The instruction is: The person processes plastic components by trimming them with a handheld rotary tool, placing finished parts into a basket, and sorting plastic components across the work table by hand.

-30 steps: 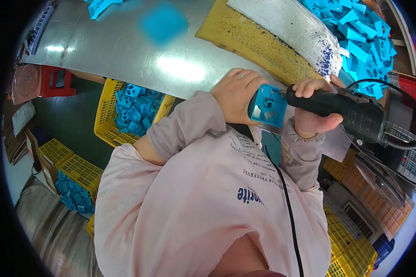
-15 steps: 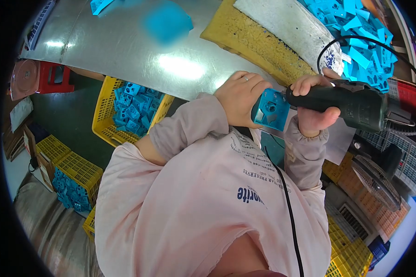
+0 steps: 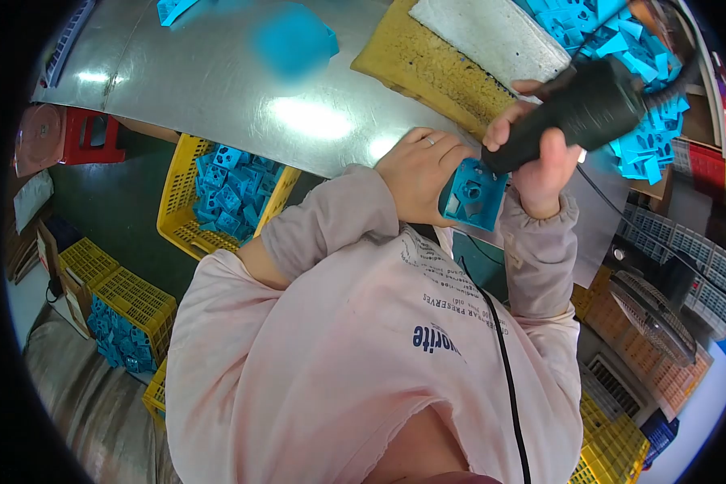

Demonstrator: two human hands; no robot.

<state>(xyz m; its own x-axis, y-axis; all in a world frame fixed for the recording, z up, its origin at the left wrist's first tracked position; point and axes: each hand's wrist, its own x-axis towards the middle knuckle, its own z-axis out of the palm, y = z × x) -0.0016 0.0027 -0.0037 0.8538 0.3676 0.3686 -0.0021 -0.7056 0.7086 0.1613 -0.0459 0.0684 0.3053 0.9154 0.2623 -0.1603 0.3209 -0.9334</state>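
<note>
My left hand (image 3: 424, 173), with a ring on one finger, is closed around the side of a blue plastic housing (image 3: 473, 202). The housing's open side faces up, showing round and square features inside. In my right hand (image 3: 538, 161) is a dark corded electric screwdriver (image 3: 577, 113), blurred by motion. Its front end meets the upper right corner of the housing; the tip itself is hidden. Both hands are just past the near edge of the metal table (image 3: 218, 89).
A yellow foam block (image 3: 436, 73) with a white cloth (image 3: 496, 40) lies beyond my hands. Blue parts (image 3: 653, 145) are piled at upper right. Yellow crates (image 3: 177, 189) of blue parts stand on the left. A fan (image 3: 653, 315) is at right; a cable hangs over my shirt.
The screwdriver has swung from nearly level to a slant, its rear end raised toward the upper right. My right hand has turned with it. My left hand and the housing have hardly moved.
</note>
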